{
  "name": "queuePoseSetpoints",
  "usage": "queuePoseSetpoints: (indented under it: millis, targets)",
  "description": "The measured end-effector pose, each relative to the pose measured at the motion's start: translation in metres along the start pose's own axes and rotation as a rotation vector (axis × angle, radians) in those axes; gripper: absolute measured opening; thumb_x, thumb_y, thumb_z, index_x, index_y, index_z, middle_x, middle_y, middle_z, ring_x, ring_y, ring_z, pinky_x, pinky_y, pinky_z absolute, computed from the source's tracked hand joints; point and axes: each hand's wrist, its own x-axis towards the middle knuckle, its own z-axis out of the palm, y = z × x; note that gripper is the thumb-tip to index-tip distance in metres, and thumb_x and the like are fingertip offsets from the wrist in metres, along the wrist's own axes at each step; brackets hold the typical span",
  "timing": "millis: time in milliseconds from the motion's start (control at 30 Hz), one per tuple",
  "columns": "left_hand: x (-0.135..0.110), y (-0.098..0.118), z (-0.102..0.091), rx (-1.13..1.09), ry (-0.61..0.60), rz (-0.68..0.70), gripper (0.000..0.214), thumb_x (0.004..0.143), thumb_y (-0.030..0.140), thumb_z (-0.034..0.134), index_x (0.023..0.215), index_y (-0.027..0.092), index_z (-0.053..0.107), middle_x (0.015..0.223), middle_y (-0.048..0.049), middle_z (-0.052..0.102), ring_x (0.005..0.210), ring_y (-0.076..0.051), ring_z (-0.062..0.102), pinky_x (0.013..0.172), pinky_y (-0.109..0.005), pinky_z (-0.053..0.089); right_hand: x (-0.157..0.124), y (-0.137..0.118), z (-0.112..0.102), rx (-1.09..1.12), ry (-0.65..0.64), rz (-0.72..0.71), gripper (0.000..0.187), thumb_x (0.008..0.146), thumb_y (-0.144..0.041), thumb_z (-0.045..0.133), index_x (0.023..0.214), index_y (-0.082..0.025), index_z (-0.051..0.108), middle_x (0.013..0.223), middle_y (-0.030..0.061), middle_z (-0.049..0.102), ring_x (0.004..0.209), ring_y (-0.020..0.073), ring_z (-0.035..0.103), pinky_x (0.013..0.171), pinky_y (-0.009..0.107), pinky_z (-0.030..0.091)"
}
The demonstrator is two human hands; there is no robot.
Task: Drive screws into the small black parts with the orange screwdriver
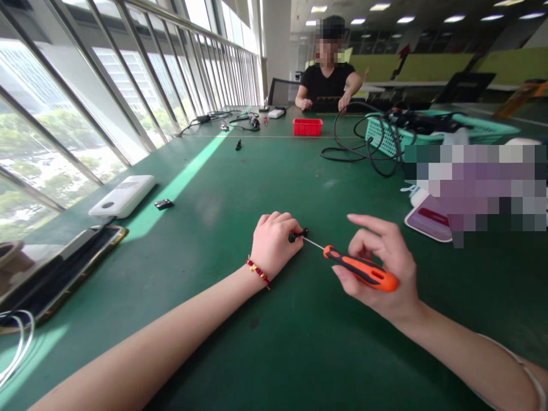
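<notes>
Near the middle of the green table (205, 257), my left hand (276, 242) pinches a small black part (305, 232) between thumb and index finger. The part is mostly hidden by the fingers, and I cannot make out its kind. An orange and black screwdriver (363, 269) lies across my right hand (389, 268), between the thumb and the curled fingers, with the index finger stretched out above. Its thin metal shaft points left, and the tip meets the black part at my left fingertips. A red beaded bracelet sits on my left wrist.
A small black piece (163, 204) and a white power bank (124, 196) lie to the left, near a phone (81, 268). Further back are another black piece (238, 145), a red bin (307, 127) and a teal basket (381, 137) with black cables. A person sits at the far end.
</notes>
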Motion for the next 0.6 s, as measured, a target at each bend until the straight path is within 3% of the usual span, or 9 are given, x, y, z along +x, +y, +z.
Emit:
queuePoseSetpoints:
  millis: [67, 133, 233, 333, 433, 500, 600]
  targets:
    - [0.000, -0.001, 0.001, 0.006, 0.004, -0.001, 0.005, 0.072, 0.020, 0.059, 0.072, 0.020, 0.065, 0.080, 0.0000, 0.067, 0.081, -0.018, 0.056, 0.077, -0.034, 0.038, 0.000, -0.002, -0.002, -0.052, -0.037, 0.019, 0.033, 0.074, -0.022, 0.066, 0.105, -0.020, 0.055, 0.051, -0.0096, 0.040, 0.040, 0.0055, 0.038, 0.041, 0.020, 0.036]
    - [0.000, -0.001, 0.002, 0.011, 0.006, 0.000, 0.005, 0.072, 0.020, 0.059, 0.071, 0.020, 0.064, 0.080, 0.0001, 0.067, 0.080, -0.018, 0.056, 0.077, -0.034, 0.038, 0.000, -0.003, -0.003, -0.086, -0.030, 0.000, 0.023, 0.075, -0.018, 0.064, 0.097, -0.020, 0.057, 0.049, -0.0097, 0.042, 0.038, 0.0043, 0.037, 0.041, 0.019, 0.036]
    - [0.000, -0.002, 0.003, 0.013, 0.007, 0.004, 0.005, 0.072, 0.020, 0.059, 0.071, 0.020, 0.064, 0.079, 0.0005, 0.066, 0.080, -0.017, 0.055, 0.077, -0.034, 0.038, -0.001, -0.001, -0.001, -0.065, 0.016, -0.036, 0.034, 0.074, -0.013, 0.063, 0.106, -0.021, 0.055, 0.058, -0.0064, 0.050, 0.046, 0.0071, 0.047, 0.049, 0.021, 0.045]
    - [-0.001, -0.002, 0.003, 0.020, 0.003, 0.007, 0.006, 0.073, 0.021, 0.059, 0.071, 0.020, 0.064, 0.080, 0.0006, 0.066, 0.080, -0.017, 0.055, 0.077, -0.033, 0.038, -0.003, 0.003, -0.001, 0.016, 0.075, -0.054, 0.053, 0.069, -0.014, 0.066, 0.119, -0.022, 0.048, 0.082, 0.0018, 0.056, 0.069, 0.0145, 0.058, 0.063, 0.029, 0.051]
    - [-0.001, -0.001, 0.003, 0.029, -0.005, 0.006, 0.006, 0.073, 0.020, 0.059, 0.072, 0.021, 0.064, 0.080, 0.0006, 0.066, 0.081, -0.017, 0.055, 0.078, -0.033, 0.038, -0.003, 0.003, -0.001, 0.036, 0.039, -0.020, 0.061, 0.067, -0.021, 0.068, 0.124, -0.021, 0.044, 0.079, 0.0006, 0.054, 0.062, 0.0134, 0.055, 0.055, 0.027, 0.048]
    - [-0.001, -0.001, 0.002, 0.027, -0.005, 0.005, 0.005, 0.072, 0.020, 0.059, 0.071, 0.020, 0.064, 0.080, 0.0007, 0.066, 0.081, -0.017, 0.055, 0.078, -0.033, 0.038, 0.000, 0.000, 0.001, 0.006, -0.054, 0.012, 0.048, 0.072, -0.024, 0.065, 0.117, -0.020, 0.049, 0.060, -0.0059, 0.048, 0.047, 0.0090, 0.046, 0.046, 0.023, 0.042]
    - [-0.001, -0.001, 0.002, 0.016, 0.000, 0.004, 0.006, 0.072, 0.020, 0.059, 0.070, 0.020, 0.064, 0.080, 0.0008, 0.066, 0.080, -0.017, 0.055, 0.078, -0.033, 0.038, 0.007, -0.003, 0.003, -0.035, -0.140, -0.021, 0.025, 0.078, -0.018, 0.058, 0.102, -0.022, 0.056, 0.050, -0.0088, 0.045, 0.038, 0.0059, 0.041, 0.042, 0.021, 0.038]
